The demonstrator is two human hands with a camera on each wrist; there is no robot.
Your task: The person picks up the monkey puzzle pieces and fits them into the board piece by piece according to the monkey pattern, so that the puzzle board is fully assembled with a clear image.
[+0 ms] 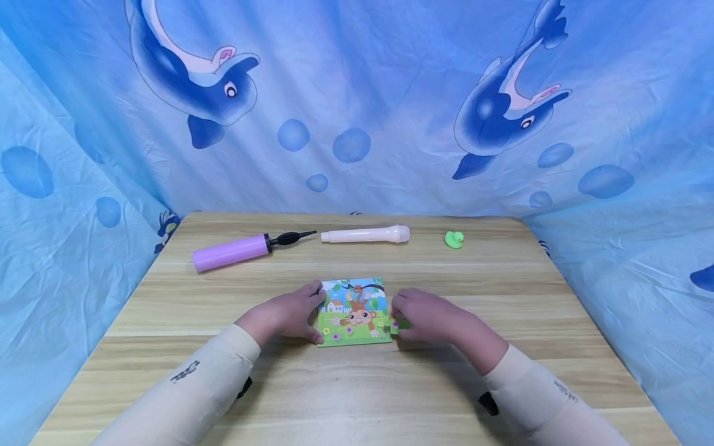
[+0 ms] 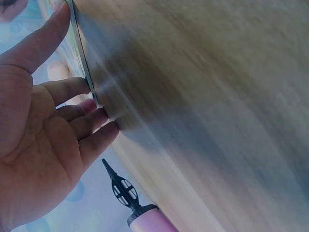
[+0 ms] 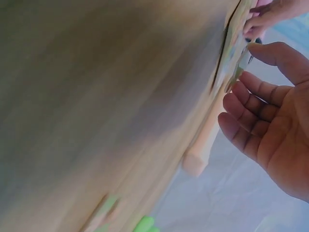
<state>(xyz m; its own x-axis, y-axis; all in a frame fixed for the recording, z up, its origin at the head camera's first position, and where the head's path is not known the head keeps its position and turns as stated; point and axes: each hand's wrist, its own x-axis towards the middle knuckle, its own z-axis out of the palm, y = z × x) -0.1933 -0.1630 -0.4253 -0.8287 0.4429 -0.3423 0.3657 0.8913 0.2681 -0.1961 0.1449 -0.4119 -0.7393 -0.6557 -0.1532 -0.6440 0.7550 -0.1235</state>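
A square picture puzzle (image 1: 351,331) with a monkey hanging from a branch lies on the wooden table. Along its left edge rests my left hand (image 1: 286,314), thumb near the lower corner and fingers near the upper one. In the left wrist view, the thumb and index fingertip of that hand (image 2: 43,111) touch the puzzle's thin edge. Just off the right edge, my right hand (image 1: 426,316) holds a small green puzzle piece (image 1: 394,326). From the right wrist, this piece (image 3: 237,72) shows pinched between thumb and fingers, slightly raised from the table.
Behind the puzzle lie a purple hand pump (image 1: 231,253) with a black nozzle, a pale pink microphone-shaped stick (image 1: 362,235) and a green toy duck (image 1: 453,239). A flat, partly green object (image 3: 102,212) lies on the table in the right wrist view. Blue dolphin-print cloth (image 1: 362,74) surrounds the table.
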